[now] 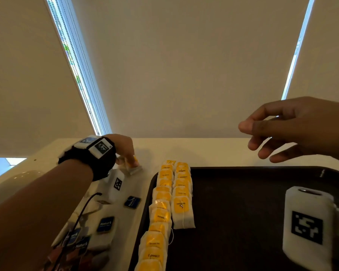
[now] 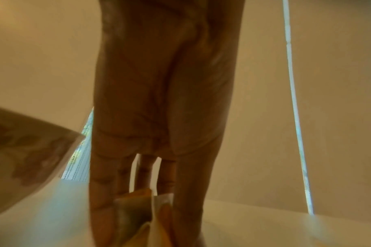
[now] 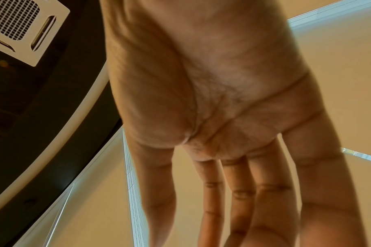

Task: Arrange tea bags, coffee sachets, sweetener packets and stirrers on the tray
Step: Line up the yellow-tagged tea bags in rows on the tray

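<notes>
Presently a yellow tea bag (image 1: 133,165) is pinched by the fingertips of the left hand (image 1: 123,148) at the far side of the white desk (image 1: 204,151), just left of the tray (image 1: 243,212); the grip is closed on it, as the left wrist view also shows (image 2: 142,200). The right hand (image 1: 294,128) is held above the tray's far edge, fingers loosely spread and empty. Two rows of tea bags (image 1: 170,196) are laid along the tray's left side. Blue sweetener packets (image 1: 106,223) are scattered on the desk beside the left forearm.
</notes>
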Motion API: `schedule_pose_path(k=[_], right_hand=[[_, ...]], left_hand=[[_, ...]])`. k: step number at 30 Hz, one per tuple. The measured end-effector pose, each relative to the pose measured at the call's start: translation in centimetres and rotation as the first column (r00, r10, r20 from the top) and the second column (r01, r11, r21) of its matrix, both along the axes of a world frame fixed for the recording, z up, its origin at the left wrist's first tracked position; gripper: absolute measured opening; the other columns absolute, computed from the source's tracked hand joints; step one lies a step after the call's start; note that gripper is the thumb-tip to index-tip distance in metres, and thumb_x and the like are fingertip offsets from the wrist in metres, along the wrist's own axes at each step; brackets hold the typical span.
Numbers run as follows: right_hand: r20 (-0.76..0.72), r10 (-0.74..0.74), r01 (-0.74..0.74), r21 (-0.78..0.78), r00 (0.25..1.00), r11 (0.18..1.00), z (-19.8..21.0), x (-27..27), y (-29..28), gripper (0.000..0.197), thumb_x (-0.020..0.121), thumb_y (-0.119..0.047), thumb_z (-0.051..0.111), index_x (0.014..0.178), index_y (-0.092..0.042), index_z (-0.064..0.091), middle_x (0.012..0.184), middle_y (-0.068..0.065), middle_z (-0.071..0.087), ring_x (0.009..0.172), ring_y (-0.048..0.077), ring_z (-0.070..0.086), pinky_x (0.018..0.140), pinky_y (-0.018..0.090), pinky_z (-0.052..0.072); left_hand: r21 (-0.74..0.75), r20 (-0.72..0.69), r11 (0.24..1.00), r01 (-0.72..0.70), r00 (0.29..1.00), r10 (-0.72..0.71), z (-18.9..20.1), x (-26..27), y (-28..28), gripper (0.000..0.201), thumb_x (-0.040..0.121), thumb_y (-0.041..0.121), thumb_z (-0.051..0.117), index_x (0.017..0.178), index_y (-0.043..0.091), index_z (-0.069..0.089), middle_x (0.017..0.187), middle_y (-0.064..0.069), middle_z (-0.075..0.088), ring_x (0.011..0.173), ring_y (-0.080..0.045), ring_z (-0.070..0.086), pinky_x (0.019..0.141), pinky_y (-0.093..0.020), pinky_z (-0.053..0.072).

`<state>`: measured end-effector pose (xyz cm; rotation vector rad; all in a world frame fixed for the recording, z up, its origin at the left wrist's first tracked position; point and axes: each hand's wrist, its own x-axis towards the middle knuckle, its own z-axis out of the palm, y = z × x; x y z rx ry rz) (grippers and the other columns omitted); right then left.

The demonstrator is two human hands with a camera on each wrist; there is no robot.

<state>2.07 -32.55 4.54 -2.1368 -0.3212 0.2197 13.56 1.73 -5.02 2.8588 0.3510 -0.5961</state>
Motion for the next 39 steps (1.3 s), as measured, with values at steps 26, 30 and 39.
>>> schedule_pose_path(k=[26,30,39], right_hand=[[-0.178,0.087,-0.03,0.302,0.98,0.953,-2.4,-1.5,6.5,0.035,0.084,-0.041,0.06,0.09,-0.008,0.071,0.082,0.007,0.074,0.081,0.018,0.069,0.072,0.03,0.059],[-0.22,0.057,0.027,0.362,0.974,0.932,-2.4,-1.4,6.5,0.038,0.081,-0.044,0.062,0.091,-0.009,0.07,0.084,0.007,0.074,0.079,0.017,0.069,0.066,0.028,0.059],[-0.179,0.037,0.031,0.362,0.983,0.932,-3.0,-0.8,6.1,0.015,0.077,-0.014,0.068,0.09,-0.007,0.07,0.08,0.005,0.073,0.071,0.012,0.07,0.063,0.026,0.059]], left_hand=[[0.042,0.677,0.792,0.609,0.566,-0.47,7.4,-15.3,-11.0,0.015,0.074,0.033,0.076,0.085,0.027,0.067,0.11,0.017,0.051,0.1,0.0,0.051,0.084,-0.012,0.042],[0.058,0.668,0.796,0.602,0.569,-0.48,6.9,-15.2,-11.5,0.02,0.075,0.031,0.077,0.091,0.022,0.069,0.115,0.013,0.056,0.099,0.0,0.05,0.079,-0.006,0.036],[-0.038,0.627,0.768,0.639,0.614,-0.479,6.3,-14.7,-11.2,0.017,0.073,0.027,0.078,0.087,0.019,0.072,0.139,0.015,0.048,0.118,-0.002,0.049,0.1,-0.019,0.041]])
